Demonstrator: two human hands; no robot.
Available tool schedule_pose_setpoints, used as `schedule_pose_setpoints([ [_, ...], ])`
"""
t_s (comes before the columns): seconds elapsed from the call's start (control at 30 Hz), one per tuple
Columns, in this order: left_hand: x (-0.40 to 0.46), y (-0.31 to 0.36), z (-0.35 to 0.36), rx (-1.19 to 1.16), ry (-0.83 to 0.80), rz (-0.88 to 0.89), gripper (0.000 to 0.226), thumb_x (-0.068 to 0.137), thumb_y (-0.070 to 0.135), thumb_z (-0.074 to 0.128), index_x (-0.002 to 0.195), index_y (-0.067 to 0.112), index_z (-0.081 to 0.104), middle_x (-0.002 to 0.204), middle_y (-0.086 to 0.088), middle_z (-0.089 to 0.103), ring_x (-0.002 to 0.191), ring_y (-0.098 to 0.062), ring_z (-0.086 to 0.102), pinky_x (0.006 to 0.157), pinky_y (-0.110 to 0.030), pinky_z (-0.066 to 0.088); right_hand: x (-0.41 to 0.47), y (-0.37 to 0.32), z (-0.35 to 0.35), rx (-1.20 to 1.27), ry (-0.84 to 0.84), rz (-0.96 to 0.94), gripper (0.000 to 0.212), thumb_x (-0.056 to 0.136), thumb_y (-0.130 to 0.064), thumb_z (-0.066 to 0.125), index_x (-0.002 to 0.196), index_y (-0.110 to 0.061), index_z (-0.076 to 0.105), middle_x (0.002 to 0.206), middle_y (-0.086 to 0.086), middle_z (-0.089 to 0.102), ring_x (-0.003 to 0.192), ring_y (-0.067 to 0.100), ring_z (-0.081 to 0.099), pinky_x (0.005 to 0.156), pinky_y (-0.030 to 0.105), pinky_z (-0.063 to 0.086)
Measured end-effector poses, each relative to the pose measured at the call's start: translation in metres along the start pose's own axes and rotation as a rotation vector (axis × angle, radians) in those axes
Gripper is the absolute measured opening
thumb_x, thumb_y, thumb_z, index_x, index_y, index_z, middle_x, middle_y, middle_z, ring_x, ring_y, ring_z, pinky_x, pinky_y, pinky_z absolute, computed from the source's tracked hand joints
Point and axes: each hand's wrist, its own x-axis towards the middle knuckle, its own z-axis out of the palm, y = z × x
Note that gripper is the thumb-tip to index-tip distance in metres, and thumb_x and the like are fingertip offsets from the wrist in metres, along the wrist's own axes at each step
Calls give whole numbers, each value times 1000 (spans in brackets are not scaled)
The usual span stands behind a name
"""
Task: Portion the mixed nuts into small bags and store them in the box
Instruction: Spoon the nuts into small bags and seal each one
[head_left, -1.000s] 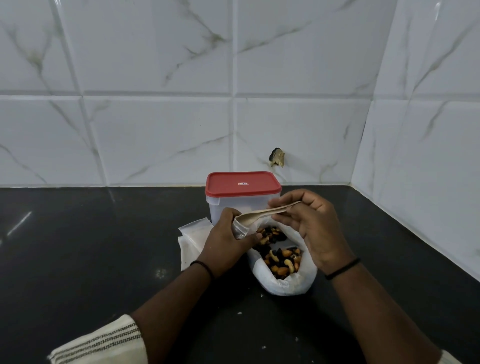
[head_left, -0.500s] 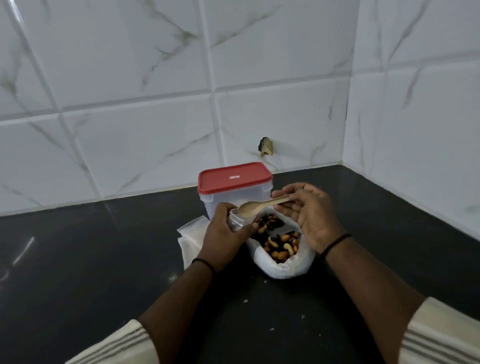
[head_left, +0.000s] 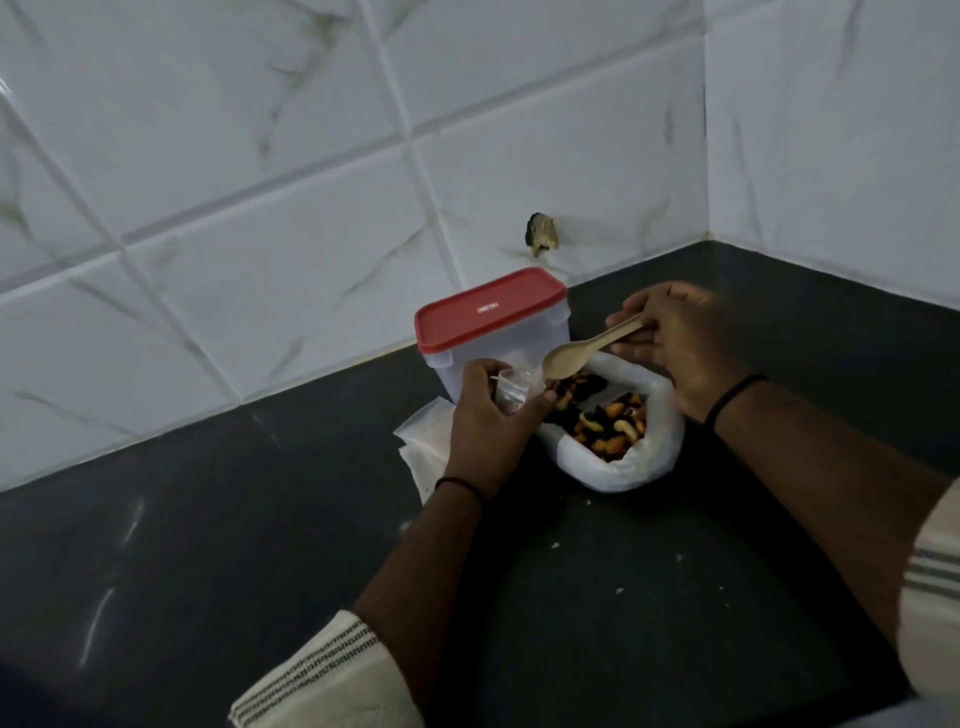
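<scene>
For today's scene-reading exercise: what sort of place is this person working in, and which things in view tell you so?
Most likely a home kitchen corner: a dark counter meets white marble-look wall tiles, and on it stand a red-lidded box and an open bag of nuts.

Dim, cool light leaves the dark countertop (head_left: 208, 571) with faint streaky glare at left, while the tilted wide-angle view bends tile lines and motion softens the right hand (head_left: 670, 338).

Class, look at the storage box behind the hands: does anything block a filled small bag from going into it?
Yes. The red lid sits closed on the storage box, so it bars the way in. The small bag is held in the left hand, just in front of the box.
</scene>
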Motion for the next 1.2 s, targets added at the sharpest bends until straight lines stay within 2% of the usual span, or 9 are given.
schedule_pose_setpoints([
  [0.07,0,0,1,7,0,4,46,80,27,77,114,17,48,99,15,53,85,4,53,69,-10,42,1,2,-3,-125,64,-41,26,96,-5,43,79,-9,62,82,15,72,75,27,72,63,31,61],
  [0.13,0,0,1,13,1,12,45,80,27,77,114,17,48,98,17,53,81,9,52,67,-7,42,3,6,-4,-296,104,-144,25,95,-9,46,77,-13,63,80,11,72,76,27,72,67,38,62],
  [0.27,-1,0,0,14,-4,8,46,81,27,76,116,17,48,97,17,51,77,5,51,64,-6,40,2,13,-5,-572,88,-360,17,90,-15,52,81,-12,66,76,2,73,72,21,71,73,48,61],
  [0.37,-1,0,0,14,-2,18,46,81,26,76,116,16,48,95,16,51,74,12,50,62,-4,40,2,15,-6,-611,90,-463,17,88,-19,53,80,-13,67,76,-2,72,70,18,70,69,47,60],
  [0.6,-1,1,0,7,-13,12,46,82,24,75,117,15,47,99,18,51,83,5,53,66,-3,42,4,18,-7,-796,110,-616,21,88,-14,53,73,-12,67,67,3,66,62,19,62,61,41,55],
  [0.77,-2,2,0,13,-26,16,45,83,25,75,116,17,45,99,18,51,83,5,54,67,-4,44,2,17,-7,-757,150,-720,22,86,-10,51,69,-8,65,62,6,64,57,22,60,57,40,52],
  [0.87,-2,3,0,11,-22,20,45,83,24,75,116,17,46,98,16,51,78,5,53,65,-5,43,-2,17,-6,-791,98,-771,18,84,-7,55,70,-8,66,61,4,63,55,20,59,57,37,52],
  [0.97,-3,4,1,9,-25,24,43,83,22,75,114,18,45,97,15,51,76,6,53,63,-5,43,-5,15,-4,-838,24,-728,19,86,-6,57,71,-11,67,65,0,66,58,15,59,58,35,54],
  [1.2,-3,4,1,9,-35,18,44,83,24,75,114,21,44,100,17,51,83,3,54,66,-4,44,7,18,-5,-708,60,-345,19,89,-23,53,75,-20,66,75,-2,70,68,19,70,69,47,61],
])
